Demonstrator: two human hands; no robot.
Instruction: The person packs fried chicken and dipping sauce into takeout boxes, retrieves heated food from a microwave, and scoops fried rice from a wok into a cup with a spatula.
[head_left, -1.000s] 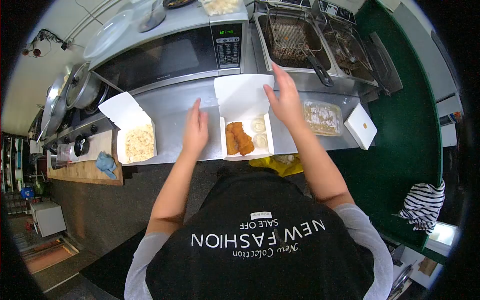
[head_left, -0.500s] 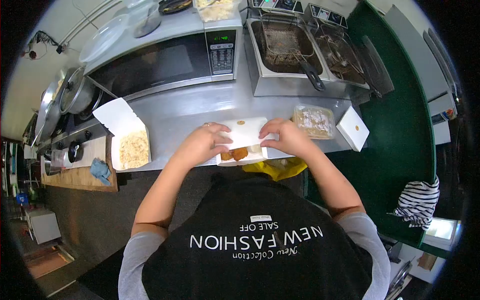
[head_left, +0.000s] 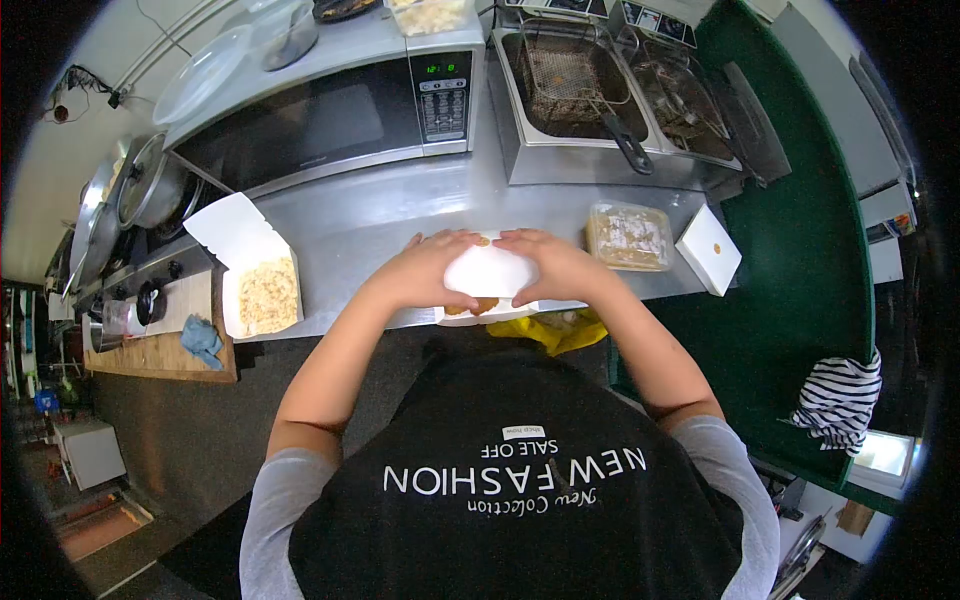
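A white cardboard takeaway box [head_left: 488, 272] sits at the counter's front edge, its lid lowered partway over the food. Brown fried pieces [head_left: 484, 305] show in the gap at the near side. My left hand [head_left: 436, 272] grips the lid's left side, thumb toward the front edge and fingers over the top. On the lid's right side, my right hand [head_left: 549, 265] holds it the same way. The fingers of both hands nearly meet at the lid's far edge. Part of a yellow bag [head_left: 555, 330] shows below the box.
An open box of rice [head_left: 265, 295] stands left. To the right are a clear lidded tub [head_left: 629, 238] and a closed white box [head_left: 710, 250]. A microwave [head_left: 330, 120] and a deep fryer [head_left: 600, 160] line the back. A blue cloth [head_left: 201, 342] lies on the wooden board.
Both hands have moved inward and wrapped further over the lid, their fingers now at its far edge. The lid bends down more and less of the fried food shows.
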